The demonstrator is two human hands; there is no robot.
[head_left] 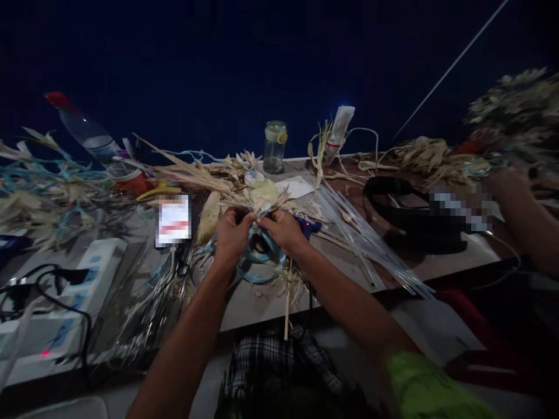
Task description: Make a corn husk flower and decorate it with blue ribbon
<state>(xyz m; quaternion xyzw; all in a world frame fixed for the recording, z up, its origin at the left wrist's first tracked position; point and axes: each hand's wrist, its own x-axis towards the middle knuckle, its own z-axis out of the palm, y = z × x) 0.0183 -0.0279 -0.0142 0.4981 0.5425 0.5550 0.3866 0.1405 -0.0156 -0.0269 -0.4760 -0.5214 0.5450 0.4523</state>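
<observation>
My left hand (236, 230) and my right hand (282, 228) meet over the table, fingertips pinched close together on a thin light-blue strip. A pale dried-husk flower (264, 195) spreads just beyond my fingertips. The strip seems to pass round its base, but my fingers hide the exact contact. Loops of the same blue strip, in a roll (262, 273), lie below my hands. A thin pale stick (287, 302) projects past the table's front edge. Right of my right hand is a blue tool with a small red light (309, 226), possibly a glue gun.
At left are a lit phone (173, 224), a white power strip (87, 291) with cables, and thin wires (148, 308). Clear glue-like sticks (371, 238) and a black band-shaped object (410, 215) lie right. A bottle (274, 148) stands behind. Another person's arm (519, 203) reaches in.
</observation>
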